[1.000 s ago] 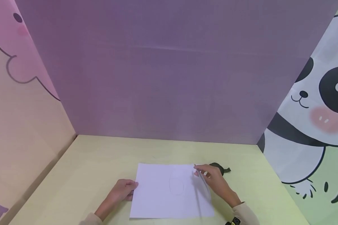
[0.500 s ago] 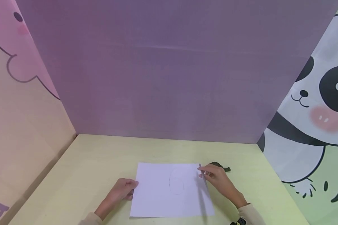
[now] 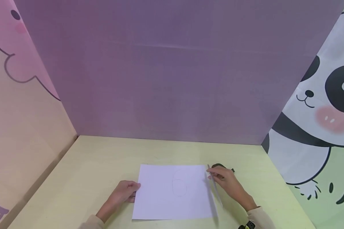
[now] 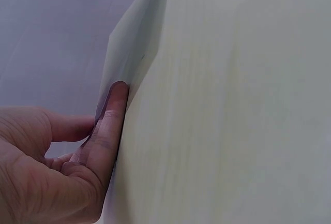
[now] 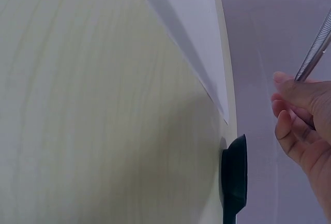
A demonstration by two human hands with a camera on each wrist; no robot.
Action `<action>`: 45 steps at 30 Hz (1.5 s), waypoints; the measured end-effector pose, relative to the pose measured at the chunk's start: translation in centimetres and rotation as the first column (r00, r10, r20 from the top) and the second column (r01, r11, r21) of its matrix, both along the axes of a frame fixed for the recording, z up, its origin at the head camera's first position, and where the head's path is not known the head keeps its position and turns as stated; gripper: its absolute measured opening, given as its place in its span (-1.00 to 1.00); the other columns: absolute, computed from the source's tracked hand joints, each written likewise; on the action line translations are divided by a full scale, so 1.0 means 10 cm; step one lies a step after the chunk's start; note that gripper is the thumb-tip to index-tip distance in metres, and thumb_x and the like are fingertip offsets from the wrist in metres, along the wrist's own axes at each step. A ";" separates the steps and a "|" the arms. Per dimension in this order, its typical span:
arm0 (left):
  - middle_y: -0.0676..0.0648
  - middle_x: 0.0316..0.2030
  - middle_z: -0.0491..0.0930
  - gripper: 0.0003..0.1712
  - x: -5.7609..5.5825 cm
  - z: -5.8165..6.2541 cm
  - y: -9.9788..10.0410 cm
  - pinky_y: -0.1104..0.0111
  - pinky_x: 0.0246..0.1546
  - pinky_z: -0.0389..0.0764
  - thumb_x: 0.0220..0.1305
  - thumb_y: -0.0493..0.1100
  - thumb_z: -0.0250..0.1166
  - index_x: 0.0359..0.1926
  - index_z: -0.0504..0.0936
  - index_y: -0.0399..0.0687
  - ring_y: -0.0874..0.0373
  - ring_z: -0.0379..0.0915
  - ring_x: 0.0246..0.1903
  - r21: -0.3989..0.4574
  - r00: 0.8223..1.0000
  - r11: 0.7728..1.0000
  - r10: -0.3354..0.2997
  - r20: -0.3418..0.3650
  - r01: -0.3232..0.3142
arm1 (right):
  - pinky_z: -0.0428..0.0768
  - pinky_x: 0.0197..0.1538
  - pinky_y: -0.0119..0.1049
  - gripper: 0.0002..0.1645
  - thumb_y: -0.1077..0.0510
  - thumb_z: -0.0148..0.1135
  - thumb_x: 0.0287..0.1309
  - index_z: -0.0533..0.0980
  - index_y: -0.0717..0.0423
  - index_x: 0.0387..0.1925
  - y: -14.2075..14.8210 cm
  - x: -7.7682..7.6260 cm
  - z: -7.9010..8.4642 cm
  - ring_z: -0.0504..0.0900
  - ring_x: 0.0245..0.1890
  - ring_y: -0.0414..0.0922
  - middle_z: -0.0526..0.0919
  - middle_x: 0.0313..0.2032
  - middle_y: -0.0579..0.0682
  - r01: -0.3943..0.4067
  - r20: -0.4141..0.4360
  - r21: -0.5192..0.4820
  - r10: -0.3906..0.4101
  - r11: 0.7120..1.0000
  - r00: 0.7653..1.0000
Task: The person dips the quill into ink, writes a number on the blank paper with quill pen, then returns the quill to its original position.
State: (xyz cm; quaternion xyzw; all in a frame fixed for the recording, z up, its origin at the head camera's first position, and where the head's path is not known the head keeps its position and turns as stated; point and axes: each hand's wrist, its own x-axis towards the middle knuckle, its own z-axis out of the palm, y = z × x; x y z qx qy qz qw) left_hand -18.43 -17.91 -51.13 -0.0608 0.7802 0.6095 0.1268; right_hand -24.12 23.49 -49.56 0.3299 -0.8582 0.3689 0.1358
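A white sheet of paper [image 3: 157, 203] lies on the table, bearing a faint rounded outline drawing [image 3: 179, 187]. My left hand [image 3: 127, 190] pinches its left edge, thumb above and fingers underneath, as the left wrist view shows; the paper [image 4: 129, 43] lifts slightly there. Just off the sheet's right edge, my right hand [image 3: 225, 179] holds a thin silver metal tool [image 3: 216, 190] near its far end. In the right wrist view the tool [image 5: 315, 50] has a finely ridged shaft; its exact kind is unclear. Both hands appear above the table.
Behind my right hand lies a dark, round, shallow object with a short tail or handle [image 5: 235, 177], partly hidden in the head view. The pale wooden table [image 3: 103, 152] ends at a purple back panel [image 3: 172, 95]. Patterned side panels flank it.
My right hand has moved rightward with the silver tool, from over the paper's upper right corner to beside its edge. My left hand keeps its place on the paper.
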 end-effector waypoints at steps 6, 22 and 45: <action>-0.11 -0.39 0.65 -0.70 -0.01 0.01 0.01 0.30 -0.37 0.75 0.39 -0.21 0.16 -0.18 0.63 -0.45 0.18 0.62 -0.43 -0.024 1.000 0.999 0.026 0.011 -0.026 | 0.67 -0.35 -0.49 -0.58 0.53 0.33 -0.04 0.62 0.26 -0.07 0.10 0.01 0.02 0.63 -0.37 -0.35 0.72 -0.27 0.07 0.009 -0.053 0.007 -0.008 1.000 0.999; -0.11 -0.42 0.67 -0.72 -0.04 0.00 0.04 0.30 -0.41 0.74 0.37 -0.22 0.19 -0.14 0.65 -0.43 0.17 0.62 -0.44 -0.113 0.995 0.990 0.091 0.030 -0.087 | 0.62 -0.38 -0.51 -0.56 0.58 0.30 -0.05 0.62 0.23 -0.10 0.28 -0.02 -0.06 0.60 -0.39 -0.34 0.69 -0.29 0.06 0.019 -0.076 0.007 -0.019 1.000 0.997; -0.12 -0.40 0.68 -0.69 -0.03 0.00 0.04 0.28 -0.38 0.75 0.37 -0.21 0.18 -0.09 0.63 -0.44 0.16 0.64 -0.43 -0.060 0.995 0.995 0.088 0.048 -0.085 | 0.60 -0.42 -0.53 -0.53 0.64 0.33 -0.16 0.63 0.22 -0.18 0.54 -0.03 0.00 0.58 -0.36 -0.30 0.68 -0.30 0.02 0.143 -0.137 0.028 -0.138 0.989 0.981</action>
